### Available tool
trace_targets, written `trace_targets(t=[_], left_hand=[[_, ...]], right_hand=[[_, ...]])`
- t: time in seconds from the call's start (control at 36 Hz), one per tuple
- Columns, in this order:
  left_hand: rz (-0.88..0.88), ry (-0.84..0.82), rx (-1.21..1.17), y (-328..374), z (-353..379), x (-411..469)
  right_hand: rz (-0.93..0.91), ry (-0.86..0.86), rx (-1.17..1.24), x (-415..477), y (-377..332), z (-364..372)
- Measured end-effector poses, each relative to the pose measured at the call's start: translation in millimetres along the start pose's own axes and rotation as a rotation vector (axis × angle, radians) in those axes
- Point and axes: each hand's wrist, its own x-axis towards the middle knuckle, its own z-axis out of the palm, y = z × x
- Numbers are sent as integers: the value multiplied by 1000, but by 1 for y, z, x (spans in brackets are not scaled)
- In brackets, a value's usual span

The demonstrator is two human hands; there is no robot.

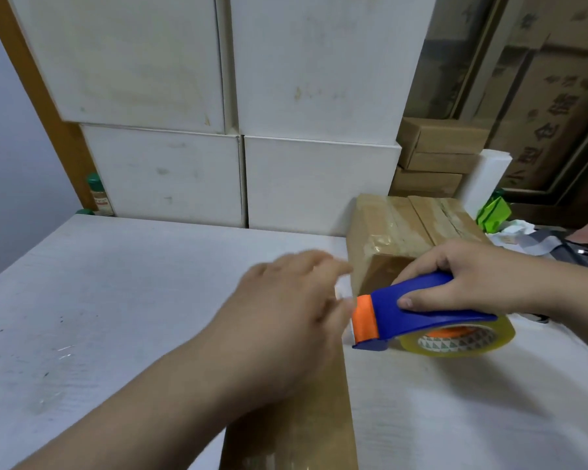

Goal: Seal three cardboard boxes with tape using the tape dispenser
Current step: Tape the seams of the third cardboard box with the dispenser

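My left hand (286, 300) is reaching forward from the lower left, palm down, forearm bare, its fingers (333, 266) loosely spread, blurred and closing on nothing. My right hand (469, 276) is coming in from the right, fingers curling over the dispenser (421, 310), thumb (418, 300) pressing along its near side.

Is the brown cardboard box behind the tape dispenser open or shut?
Shut. The brown cardboard box has its top flaps lying flat, and shiny tape strips run over them and down the near side.
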Motion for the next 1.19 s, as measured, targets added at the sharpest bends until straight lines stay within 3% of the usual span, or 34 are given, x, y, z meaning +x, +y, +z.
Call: trace_targets(t=[0.14,0.64,1.19], left_hand=[[-16,-126,182,-9,20,2],[-23,-47,173,-14,28,2],[-2,-6,127,-14,30,2]], right_hand=[[16,-28,-52,1,-10,1],[119,23,-425,19,-78,8],[42,198,-750,8,-112,24]])
